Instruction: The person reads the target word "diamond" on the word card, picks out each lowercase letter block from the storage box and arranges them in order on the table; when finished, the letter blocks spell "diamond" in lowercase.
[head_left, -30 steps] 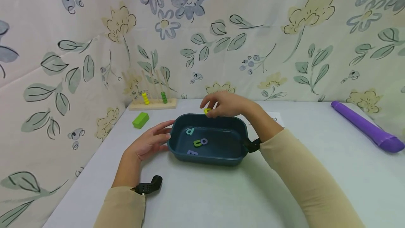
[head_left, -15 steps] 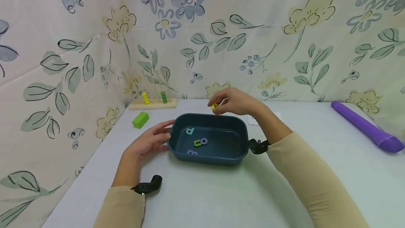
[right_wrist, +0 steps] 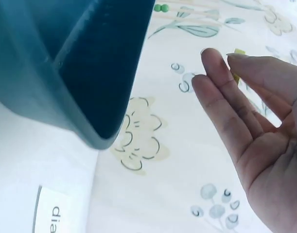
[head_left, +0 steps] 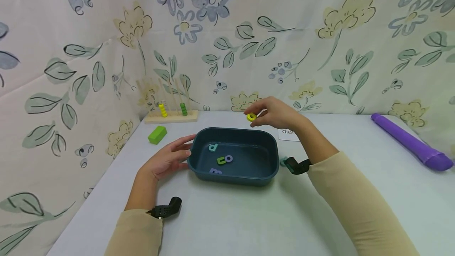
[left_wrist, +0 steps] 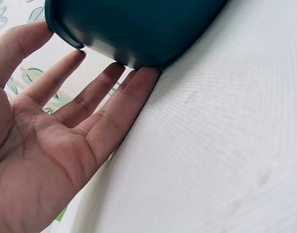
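A dark blue plastic tub [head_left: 232,181] stands mid-table. My left hand [head_left: 167,161] is at its left end, the extended fingertips touching the wall and the thumb right at the rim, as the left wrist view [left_wrist: 56,126] of that hand shows. Beyond the tub's far rim, my right hand [head_left: 273,113] pinches a yellow ring-shaped letter [head_left: 251,117] between thumb and fingers, up off the table. In the right wrist view only an edge of the yellow letter [right_wrist: 237,65] shows. Inside the tub lie a teal letter [head_left: 213,147], a green "u" [head_left: 221,160], a purple "o" [head_left: 229,159] and another purple letter [head_left: 215,171].
Behind the tub on the right is a white word card [head_left: 288,134], partly covered by my arm. A teal piece [head_left: 283,161] peeks out beside my wrist camera. Back left are a green block [head_left: 157,134] and a wooden bead rack [head_left: 170,118]; a purple tube [head_left: 412,142] lies right.
My right hand has moved right and slightly up with the yellow letter, away from the tub's far rim, uncovering part of the word card. My left hand stays at the tub.
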Action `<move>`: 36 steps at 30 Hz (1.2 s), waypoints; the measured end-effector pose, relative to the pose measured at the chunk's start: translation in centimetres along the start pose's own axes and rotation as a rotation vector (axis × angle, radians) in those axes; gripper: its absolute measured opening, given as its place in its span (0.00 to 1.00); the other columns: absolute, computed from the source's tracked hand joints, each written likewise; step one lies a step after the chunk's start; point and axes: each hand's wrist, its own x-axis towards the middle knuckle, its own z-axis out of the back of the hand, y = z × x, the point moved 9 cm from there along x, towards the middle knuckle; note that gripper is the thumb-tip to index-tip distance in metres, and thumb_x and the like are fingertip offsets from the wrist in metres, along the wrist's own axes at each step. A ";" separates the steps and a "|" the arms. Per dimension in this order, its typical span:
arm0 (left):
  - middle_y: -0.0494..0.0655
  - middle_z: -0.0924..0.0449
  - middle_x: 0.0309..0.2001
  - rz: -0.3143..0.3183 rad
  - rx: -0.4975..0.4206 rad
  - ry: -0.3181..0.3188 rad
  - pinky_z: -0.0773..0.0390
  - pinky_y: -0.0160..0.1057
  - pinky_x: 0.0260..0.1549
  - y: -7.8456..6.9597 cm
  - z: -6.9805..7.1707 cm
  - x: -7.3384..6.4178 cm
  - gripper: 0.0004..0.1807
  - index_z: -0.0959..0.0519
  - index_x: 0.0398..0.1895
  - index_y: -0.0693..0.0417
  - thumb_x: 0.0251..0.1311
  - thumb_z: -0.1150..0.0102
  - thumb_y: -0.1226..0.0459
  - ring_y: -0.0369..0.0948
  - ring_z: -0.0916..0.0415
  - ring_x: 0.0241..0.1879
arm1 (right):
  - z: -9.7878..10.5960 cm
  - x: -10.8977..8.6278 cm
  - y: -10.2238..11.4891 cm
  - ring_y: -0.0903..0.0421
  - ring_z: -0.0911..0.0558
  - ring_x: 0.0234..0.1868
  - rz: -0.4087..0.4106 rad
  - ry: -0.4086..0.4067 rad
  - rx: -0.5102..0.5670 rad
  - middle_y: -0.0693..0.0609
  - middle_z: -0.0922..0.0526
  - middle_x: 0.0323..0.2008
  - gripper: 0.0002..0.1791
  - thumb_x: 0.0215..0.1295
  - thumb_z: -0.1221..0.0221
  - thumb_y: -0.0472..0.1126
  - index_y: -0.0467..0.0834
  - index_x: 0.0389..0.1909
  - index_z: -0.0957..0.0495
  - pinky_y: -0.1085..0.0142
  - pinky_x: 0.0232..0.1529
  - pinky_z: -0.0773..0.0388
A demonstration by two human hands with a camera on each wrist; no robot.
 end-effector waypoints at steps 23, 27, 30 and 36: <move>0.56 0.43 0.80 -0.017 -0.003 0.005 0.20 0.53 0.60 -0.2 -0.1 0.0 0.37 0.41 0.81 0.44 0.72 0.40 0.62 0.52 0.28 0.69 | 1.1 -2.1 -2.2 0.52 0.14 0.37 -0.080 -0.042 -0.041 0.47 0.11 0.36 0.16 0.66 0.31 0.44 0.44 0.53 0.15 0.61 0.41 0.19; 0.56 0.43 0.80 -0.020 -0.004 0.013 0.21 0.53 0.61 -0.1 -0.1 0.0 0.37 0.41 0.82 0.44 0.72 0.40 0.62 0.52 0.28 0.69 | 1.4 -2.6 -2.3 0.51 0.15 0.38 -0.088 -0.055 -0.032 0.48 0.12 0.36 0.18 0.66 0.31 0.45 0.44 0.54 0.15 0.60 0.41 0.19; 0.56 0.43 0.80 -0.021 -0.002 0.014 0.21 0.53 0.61 -0.1 -0.1 0.0 0.37 0.41 0.82 0.44 0.72 0.41 0.62 0.52 0.28 0.69 | 1.6 -2.9 -2.3 0.51 0.16 0.37 -0.087 -0.066 -0.036 0.48 0.13 0.35 0.18 0.66 0.31 0.45 0.44 0.54 0.15 0.60 0.40 0.20; 0.57 0.44 0.80 -0.018 -0.004 0.012 0.21 0.53 0.62 -0.1 -0.2 -0.2 0.37 0.42 0.82 0.44 0.72 0.41 0.62 0.52 0.28 0.69 | 2.1 -3.9 -2.6 0.50 0.17 0.40 -0.097 -0.088 -0.037 0.47 0.12 0.39 0.20 0.64 0.29 0.46 0.43 0.55 0.15 0.59 0.42 0.18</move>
